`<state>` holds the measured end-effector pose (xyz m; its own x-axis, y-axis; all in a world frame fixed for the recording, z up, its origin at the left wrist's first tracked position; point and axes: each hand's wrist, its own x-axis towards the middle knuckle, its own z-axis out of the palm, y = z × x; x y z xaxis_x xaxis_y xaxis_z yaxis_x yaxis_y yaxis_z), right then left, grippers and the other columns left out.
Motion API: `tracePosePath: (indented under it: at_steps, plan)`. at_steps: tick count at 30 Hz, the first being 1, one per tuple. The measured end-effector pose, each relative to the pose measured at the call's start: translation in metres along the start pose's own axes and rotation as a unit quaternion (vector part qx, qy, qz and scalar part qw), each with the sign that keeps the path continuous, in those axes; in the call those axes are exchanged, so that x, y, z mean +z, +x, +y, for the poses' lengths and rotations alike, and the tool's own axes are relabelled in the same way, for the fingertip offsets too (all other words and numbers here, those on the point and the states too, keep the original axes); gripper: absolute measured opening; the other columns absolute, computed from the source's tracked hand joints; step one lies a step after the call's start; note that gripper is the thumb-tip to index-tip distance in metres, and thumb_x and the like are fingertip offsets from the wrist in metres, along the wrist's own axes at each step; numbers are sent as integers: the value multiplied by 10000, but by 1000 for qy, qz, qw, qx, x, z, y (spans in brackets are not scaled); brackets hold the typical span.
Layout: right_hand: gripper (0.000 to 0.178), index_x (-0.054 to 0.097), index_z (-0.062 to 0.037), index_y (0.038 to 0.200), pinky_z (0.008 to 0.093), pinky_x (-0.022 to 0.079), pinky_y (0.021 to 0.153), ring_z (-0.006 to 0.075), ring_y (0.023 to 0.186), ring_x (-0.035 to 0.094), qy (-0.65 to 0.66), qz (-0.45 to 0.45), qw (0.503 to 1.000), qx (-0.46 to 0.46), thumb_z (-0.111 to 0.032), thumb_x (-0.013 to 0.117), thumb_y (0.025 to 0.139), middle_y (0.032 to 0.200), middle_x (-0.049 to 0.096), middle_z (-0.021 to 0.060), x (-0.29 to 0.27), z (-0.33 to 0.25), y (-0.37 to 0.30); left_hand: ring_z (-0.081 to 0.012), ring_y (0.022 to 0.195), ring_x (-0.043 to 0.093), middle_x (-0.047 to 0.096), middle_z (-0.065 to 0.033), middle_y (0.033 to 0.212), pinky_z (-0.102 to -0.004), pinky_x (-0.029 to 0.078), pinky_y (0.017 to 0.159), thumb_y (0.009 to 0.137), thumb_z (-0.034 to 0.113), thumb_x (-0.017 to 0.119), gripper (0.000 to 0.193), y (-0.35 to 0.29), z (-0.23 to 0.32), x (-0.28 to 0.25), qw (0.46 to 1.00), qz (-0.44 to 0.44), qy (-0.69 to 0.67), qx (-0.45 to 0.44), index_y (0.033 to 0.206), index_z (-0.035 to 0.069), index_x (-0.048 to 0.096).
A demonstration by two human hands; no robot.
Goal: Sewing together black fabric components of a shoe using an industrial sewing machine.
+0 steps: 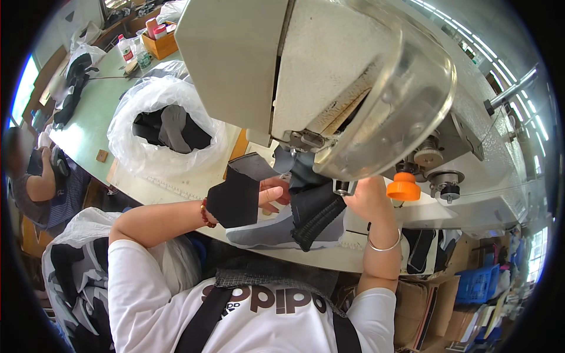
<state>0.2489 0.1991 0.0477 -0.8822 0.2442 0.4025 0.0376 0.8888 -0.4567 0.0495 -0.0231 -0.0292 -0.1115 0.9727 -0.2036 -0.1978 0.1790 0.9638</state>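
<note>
My left hand point(275, 193) is left of the needle area with its fingers stretched and apart. A black cut piece of material point(234, 199) with a grey flap point(256, 166) covers part of that hand and wrist. A black ribbed piece point(318, 215) hangs from under the head of the sewing machine point(318, 76), over a grey fabric piece point(265, 231) on the table. My right hand point(368, 199) is at the right side of the ribbed piece, beside a metal lever point(344, 187). Its fingertips are largely hidden by the clear guard point(406, 112) and the lever.
A plastic bag point(126, 132) of dark and grey pieces stands on the table to the left. Bottles and a wooden box point(160, 45) are farther back. An orange knob point(404, 187) sticks out at right. Another person point(36, 182) sits at far left. Cartons and a blue crate point(475, 285) stand lower right.
</note>
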Motion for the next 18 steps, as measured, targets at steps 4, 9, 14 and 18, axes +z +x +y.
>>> tracePosePath:
  at_steps: [4,9,14,18]
  plan:
    - [403,759,-95,1011,383,590,704,308,802,733,-35,-27,999,-27,-477,798,886,935,761,85,-2,-10,9,-103,1106,610,632,-2,1145,-340,520,1015,1086,359,594,356,7,7,17,992,0,-123,-17,1329,98,585]
    - [411,689,-85,1102,360,532,711,284,759,663,-143,-56,983,-104,-370,843,848,1016,718,70,-5,-28,2,-68,989,599,614,29,1016,-278,522,892,1033,220,701,202,9,-5,32,986,14,-154,70,1170,105,607]
    - [348,660,-93,1117,352,513,649,231,681,651,-71,-108,989,-77,-234,833,850,986,675,93,-10,-48,-9,-105,987,649,645,5,1061,-310,547,919,1024,175,707,185,9,-8,34,987,26,-138,75,1111,102,561]
    - [259,657,-78,1095,329,496,637,199,657,622,3,-182,983,6,-149,794,887,897,642,68,-25,-41,0,-48,843,569,597,30,886,-247,489,754,1005,171,735,203,6,-3,35,978,33,-191,79,970,119,542]
